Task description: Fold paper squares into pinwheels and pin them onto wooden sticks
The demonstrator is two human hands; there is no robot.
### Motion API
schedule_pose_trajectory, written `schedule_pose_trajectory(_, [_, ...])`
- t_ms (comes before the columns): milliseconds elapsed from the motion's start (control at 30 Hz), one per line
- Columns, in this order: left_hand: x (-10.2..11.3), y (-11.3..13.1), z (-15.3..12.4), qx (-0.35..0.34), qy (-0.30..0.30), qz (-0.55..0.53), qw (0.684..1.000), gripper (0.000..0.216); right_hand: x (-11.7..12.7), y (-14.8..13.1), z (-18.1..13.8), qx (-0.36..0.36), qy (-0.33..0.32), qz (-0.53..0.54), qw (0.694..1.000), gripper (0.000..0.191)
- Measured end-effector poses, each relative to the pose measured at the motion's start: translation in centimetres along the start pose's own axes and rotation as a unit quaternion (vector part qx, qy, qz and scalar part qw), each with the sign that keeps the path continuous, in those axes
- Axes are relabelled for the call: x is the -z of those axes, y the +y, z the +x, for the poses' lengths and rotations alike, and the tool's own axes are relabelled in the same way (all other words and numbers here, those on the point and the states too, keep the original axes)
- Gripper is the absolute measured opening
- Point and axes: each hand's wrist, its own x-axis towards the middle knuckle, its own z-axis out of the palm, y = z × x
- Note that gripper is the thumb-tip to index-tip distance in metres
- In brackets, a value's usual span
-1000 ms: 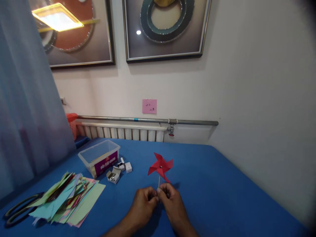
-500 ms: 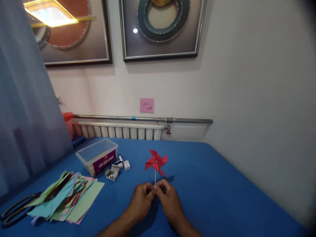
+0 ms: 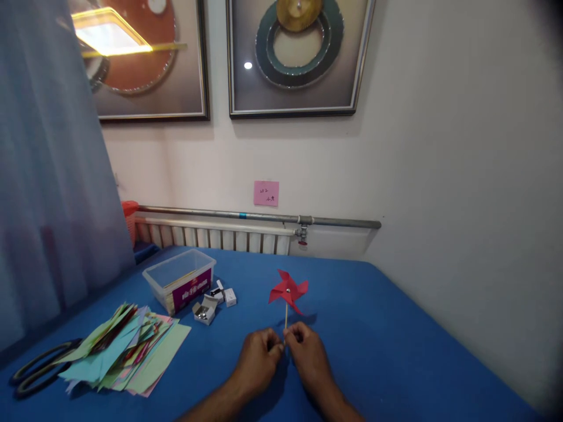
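Note:
A red paper pinwheel [image 3: 288,291] stands upright on a thin wooden stick, with a small shiny pin at its centre. Both my hands meet low on that stick. My right hand [image 3: 310,354] pinches it between thumb and forefinger, slightly above the left. My left hand [image 3: 260,358] is closed with thumb and forefinger at the stick's lower end. The stick's bottom is mostly hidden by the fingers. To the left lies a loose pile of coloured paper sheets [image 3: 118,351], partly covering a pair of black-handled scissors [image 3: 37,369].
A clear plastic box [image 3: 180,281] with wooden sticks inside stands at the back left. Small white boxes [image 3: 206,309] of metal pins sit beside it. The blue-covered table [image 3: 396,351] meets the wall on the right; a radiator [image 3: 215,237] runs behind.
The view has shifted a little, so everything sits slightly further right and lower. My fingers have moved slightly apart along the stick, the right hand now a little higher.

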Motion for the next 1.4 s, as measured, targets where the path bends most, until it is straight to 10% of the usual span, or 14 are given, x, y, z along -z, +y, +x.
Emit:
schedule_pose_trajectory(467, [0.0, -0.4, -0.6, -0.064, -0.066, 0.157, 0.983, 0.015, 3.7, 0.2, 14.3, -0.128, 0.0, -0.293, 0.948, 0.026])
schedule_pose_trajectory(1400, [0.3, 0.0, -0.8, -0.084, -0.092, 0.213, 0.969, 0.017, 3.7, 2.0, 12.5, -0.044, -0.039, -0.405, 0.912, 0.03])
